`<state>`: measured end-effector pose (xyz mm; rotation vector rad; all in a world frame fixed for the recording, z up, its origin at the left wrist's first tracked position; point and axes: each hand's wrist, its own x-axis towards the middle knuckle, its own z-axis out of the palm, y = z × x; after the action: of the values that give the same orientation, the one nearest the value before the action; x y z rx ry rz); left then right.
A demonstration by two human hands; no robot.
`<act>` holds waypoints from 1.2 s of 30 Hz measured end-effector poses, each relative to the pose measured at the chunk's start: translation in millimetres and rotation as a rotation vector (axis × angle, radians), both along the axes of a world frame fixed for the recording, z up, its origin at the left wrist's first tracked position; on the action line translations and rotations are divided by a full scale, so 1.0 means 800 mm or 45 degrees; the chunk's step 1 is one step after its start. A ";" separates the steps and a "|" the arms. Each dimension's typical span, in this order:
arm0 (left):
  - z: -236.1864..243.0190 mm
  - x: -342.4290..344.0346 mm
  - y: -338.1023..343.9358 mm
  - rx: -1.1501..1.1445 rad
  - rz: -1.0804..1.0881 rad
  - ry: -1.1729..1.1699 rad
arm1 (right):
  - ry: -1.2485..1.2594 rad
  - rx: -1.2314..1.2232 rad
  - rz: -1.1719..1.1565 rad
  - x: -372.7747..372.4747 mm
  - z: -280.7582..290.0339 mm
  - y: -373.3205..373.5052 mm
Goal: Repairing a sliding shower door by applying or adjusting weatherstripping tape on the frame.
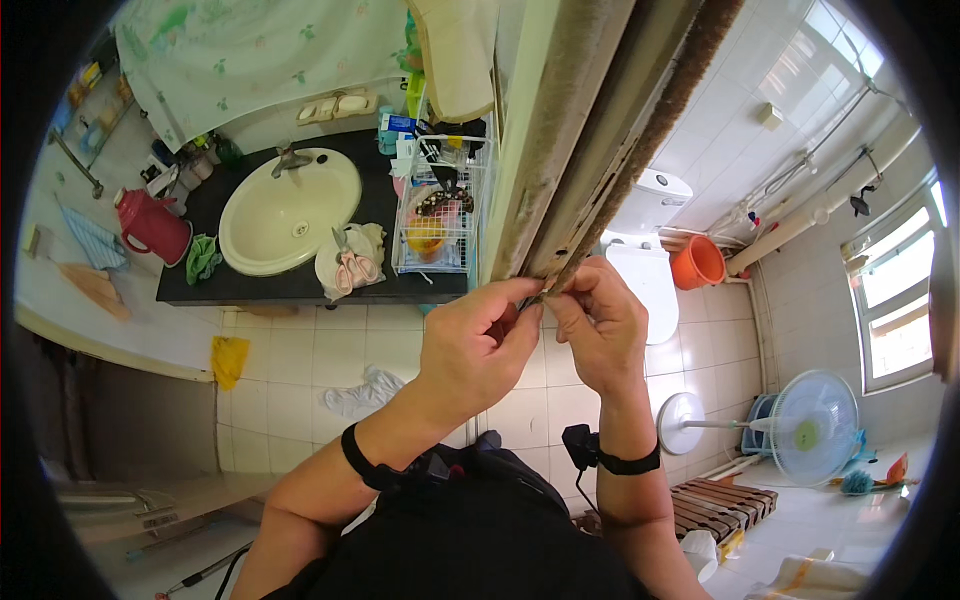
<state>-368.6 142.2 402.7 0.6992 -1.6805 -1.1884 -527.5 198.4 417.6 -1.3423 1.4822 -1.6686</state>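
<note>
My left hand [485, 340] and my right hand [607, 325] meet at the lower visible end of a worn door frame [560, 130]. Thumb and forefinger of each are pinched together, tips almost touching. Something small and dark [538, 296] shows between the fingertips, too small to name. Behind the fingers runs the frame's groove, with a brown fuzzy strip [675, 85] along its right edge. Part of the groove is hidden by my hands. Each wrist wears a black strap.
To the left, a cream basin [290, 215] sits in a black counter [200, 291], with pink-handled scissors [355, 270] on a cloth and a white wire rack [400, 262] beside. On the right are a toilet [640, 265], an orange bucket [697, 263], a standing fan [815, 428] and a slatted wooden mat [720, 508].
</note>
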 end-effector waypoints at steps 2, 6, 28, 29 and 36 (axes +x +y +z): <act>0.002 -0.002 -0.001 -0.020 0.011 -0.032 | 0.082 -0.008 -0.023 -0.002 -0.002 0.000; -0.005 -0.006 -0.010 -0.125 0.020 -0.014 | 0.187 0.001 -0.057 -0.006 -0.002 0.000; -0.003 -0.008 -0.011 -0.040 0.000 -0.082 | 0.134 -0.050 -0.060 -0.010 -0.010 0.001; -0.002 -0.011 -0.009 -0.017 0.032 -0.045 | 0.140 -0.067 -0.076 -0.010 -0.009 0.000; 0.025 -0.006 0.002 -0.158 0.129 -0.296 | 0.317 -0.075 -0.133 -0.006 0.006 0.000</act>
<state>-373.2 144.1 422.6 0.8602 -1.8694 -0.9514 -532.5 198.3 422.7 -1.5764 1.6805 -1.6681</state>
